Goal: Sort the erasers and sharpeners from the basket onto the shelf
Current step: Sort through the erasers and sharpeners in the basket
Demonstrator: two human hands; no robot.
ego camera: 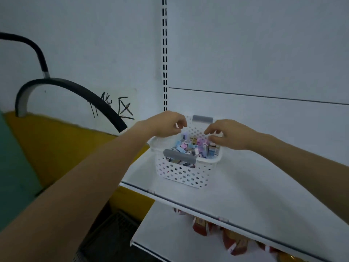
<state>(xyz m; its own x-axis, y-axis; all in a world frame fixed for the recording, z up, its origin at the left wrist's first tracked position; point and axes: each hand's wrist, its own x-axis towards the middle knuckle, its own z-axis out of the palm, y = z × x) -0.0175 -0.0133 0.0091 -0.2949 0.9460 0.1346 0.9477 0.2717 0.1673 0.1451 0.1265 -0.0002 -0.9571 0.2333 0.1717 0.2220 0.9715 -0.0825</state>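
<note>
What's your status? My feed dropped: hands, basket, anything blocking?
Over basket: left hand, right hand, fingers curled, grip unconfirmed. Inside it, erasers and sharpeners; none seen out on shelf. Nothing blocking.

left arm, bare, stretched forward from lower left | left grip (164, 124) hung palm down, fingers loosely curled, nothing seen held | right arm, bare, stretched in from right | right grip (232, 135) faced palm down, thumb and fingertips slightly parted | grips near each other, apart, above shelf's (245, 188) back-left corner

White, hole-dotted basket (186, 175), grey handles (179, 156), pastel blue-pink erasers (190, 146), white shelf (245, 186)
</note>
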